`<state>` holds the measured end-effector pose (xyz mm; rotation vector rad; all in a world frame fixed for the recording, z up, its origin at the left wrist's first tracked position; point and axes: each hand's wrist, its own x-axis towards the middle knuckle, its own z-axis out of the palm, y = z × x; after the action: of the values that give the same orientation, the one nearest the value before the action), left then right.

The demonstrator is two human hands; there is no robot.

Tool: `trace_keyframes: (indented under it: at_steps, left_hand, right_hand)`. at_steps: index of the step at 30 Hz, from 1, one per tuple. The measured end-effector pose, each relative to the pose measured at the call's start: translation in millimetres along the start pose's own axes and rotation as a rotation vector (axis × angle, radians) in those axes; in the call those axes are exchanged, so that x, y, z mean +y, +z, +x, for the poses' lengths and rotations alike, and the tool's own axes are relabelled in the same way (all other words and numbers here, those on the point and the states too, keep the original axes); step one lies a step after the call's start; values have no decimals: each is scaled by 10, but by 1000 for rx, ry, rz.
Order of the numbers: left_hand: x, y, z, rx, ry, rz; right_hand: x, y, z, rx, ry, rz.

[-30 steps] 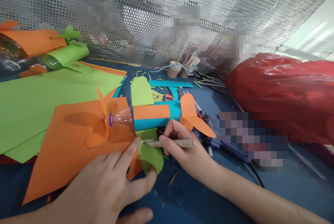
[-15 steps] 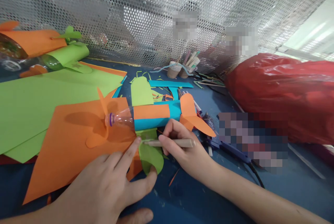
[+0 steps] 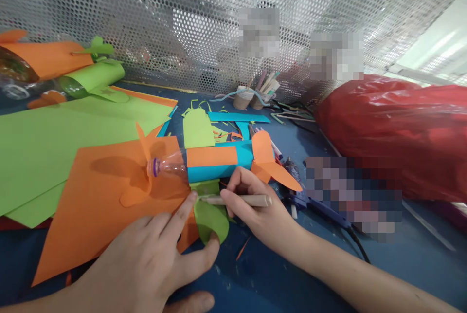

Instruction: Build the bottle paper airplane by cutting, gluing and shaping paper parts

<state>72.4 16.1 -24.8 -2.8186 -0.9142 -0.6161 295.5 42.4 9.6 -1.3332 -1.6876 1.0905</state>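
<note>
A bottle aeroplane wrapped in blue and orange paper lies on the blue table, with an orange propeller at its purple cap and orange tail fins. My right hand is closed round a pale wooden pencil, whose tip rests on the green paper wing below the bottle. My left hand lies spread on the orange sheet, the forefinger tip pressing the wing beside the pencil tip and the thumb pinning the wing's lower edge.
Large green sheets lie at left, with two more paper-wrapped bottles behind them. A red plastic bag fills the right. Cups of sticks stand before the perforated metal screen. A blue glue gun lies right of my hand.
</note>
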Motion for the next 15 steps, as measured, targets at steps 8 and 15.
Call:
trace_keyframes:
  at_steps: [8,15]
  left_hand:
    - [12,-43,6,-5,-5,1]
    - [-1,-4,7,12,-3,-5]
  right_hand:
    - [-31,-3,2,34,33,43]
    - [-8,-8,2,35,26,19]
